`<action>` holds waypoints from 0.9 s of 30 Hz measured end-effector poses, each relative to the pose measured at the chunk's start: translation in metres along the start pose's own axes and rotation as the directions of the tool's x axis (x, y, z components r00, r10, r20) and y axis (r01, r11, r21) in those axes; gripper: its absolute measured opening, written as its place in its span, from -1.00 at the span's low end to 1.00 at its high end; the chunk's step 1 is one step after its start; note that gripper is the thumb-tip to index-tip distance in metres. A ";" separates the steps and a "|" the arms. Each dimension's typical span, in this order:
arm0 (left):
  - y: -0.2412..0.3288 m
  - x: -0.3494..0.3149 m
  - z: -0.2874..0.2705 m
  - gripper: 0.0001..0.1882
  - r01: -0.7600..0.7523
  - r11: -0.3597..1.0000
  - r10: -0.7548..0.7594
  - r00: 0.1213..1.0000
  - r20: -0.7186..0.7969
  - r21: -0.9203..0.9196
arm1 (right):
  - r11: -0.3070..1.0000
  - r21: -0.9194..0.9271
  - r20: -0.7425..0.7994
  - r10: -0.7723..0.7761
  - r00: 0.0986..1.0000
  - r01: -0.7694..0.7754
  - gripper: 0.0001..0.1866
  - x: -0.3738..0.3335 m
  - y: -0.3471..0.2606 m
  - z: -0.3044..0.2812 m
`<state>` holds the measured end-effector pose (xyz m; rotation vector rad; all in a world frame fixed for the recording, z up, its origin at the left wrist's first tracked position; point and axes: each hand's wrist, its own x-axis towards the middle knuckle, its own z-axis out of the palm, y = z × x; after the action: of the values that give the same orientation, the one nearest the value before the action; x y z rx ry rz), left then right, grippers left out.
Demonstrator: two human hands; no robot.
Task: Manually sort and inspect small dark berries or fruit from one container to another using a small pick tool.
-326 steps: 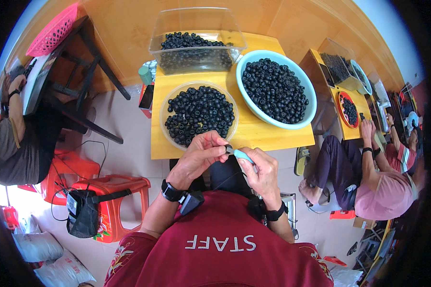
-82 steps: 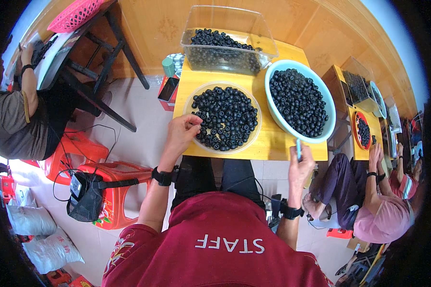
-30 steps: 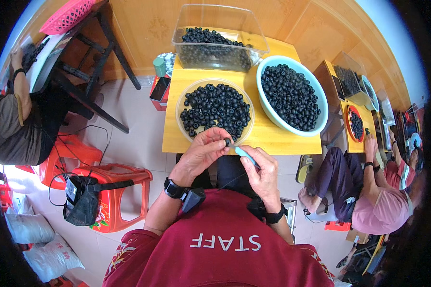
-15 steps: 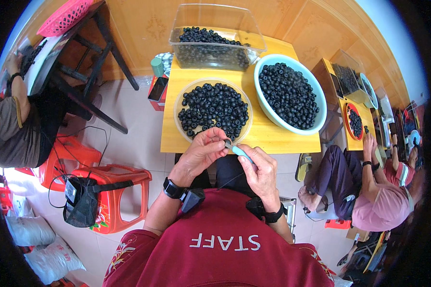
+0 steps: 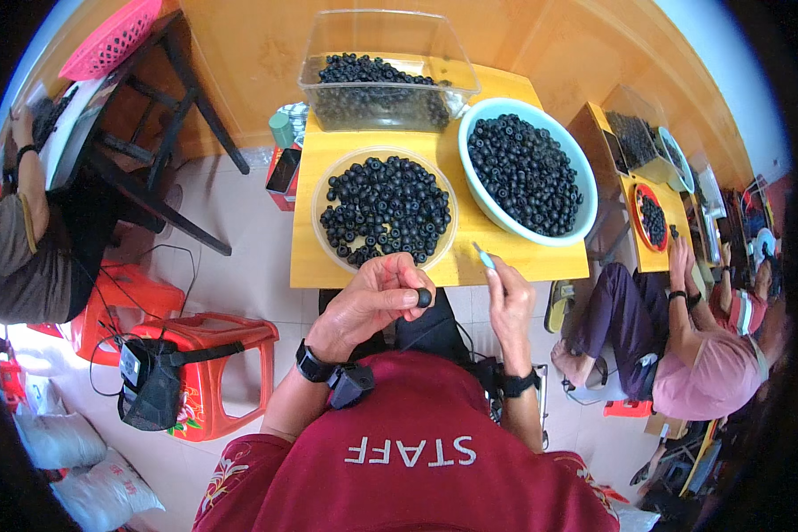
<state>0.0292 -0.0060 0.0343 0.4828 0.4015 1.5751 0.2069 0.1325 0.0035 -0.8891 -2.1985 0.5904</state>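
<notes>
Left hand (image 5: 374,294): pinched one black bead-like piece (image 5: 424,298) between thumb and fingertips, just in front of the yellow table's (image 5: 505,266) near edge.
Right hand (image 5: 512,303): grasped a light-blue-handled hand tool (image 5: 487,259), its slim tip pointing away from the body, apart from the piece.
Round clear tray (image 5: 315,210): held loose black pieces, just beyond the left hand.
Step in hand: seemed to be turning or checking a single piece, tool clear.
Next move: probably called for a steady pinch if the tip was to meet it, or a loosened one if finished.
</notes>
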 end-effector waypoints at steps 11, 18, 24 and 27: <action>-0.018 0.012 -0.023 -0.87 -0.003 1.000 0.001 0.995 -0.104 -0.022 | 0.834 0.502 0.204 0.142 0.969 -0.228 -0.69 -0.003 -0.055 -0.010; -0.017 0.015 -0.018 -0.80 0.055 0.998 -0.050 0.988 -0.147 0.030 | 0.690 0.649 0.360 0.091 0.928 -0.319 -0.73 0.005 -0.071 -0.003; -0.006 0.004 0.002 -0.74 0.131 0.989 -0.113 0.967 -0.228 0.068 | 0.412 0.770 0.513 0.055 0.857 -0.487 -0.91 0.005 -0.070 -0.008; -0.011 0.008 -0.019 -0.73 0.185 0.982 -0.180 0.977 -0.113 0.034 | 0.481 0.730 0.523 0.064 0.850 -0.485 -0.91 0.004 -0.073 -0.009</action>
<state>0.0285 0.0033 0.0129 0.3832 0.5505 1.4200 0.1806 0.0884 0.0559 -0.5775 -1.6883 2.0045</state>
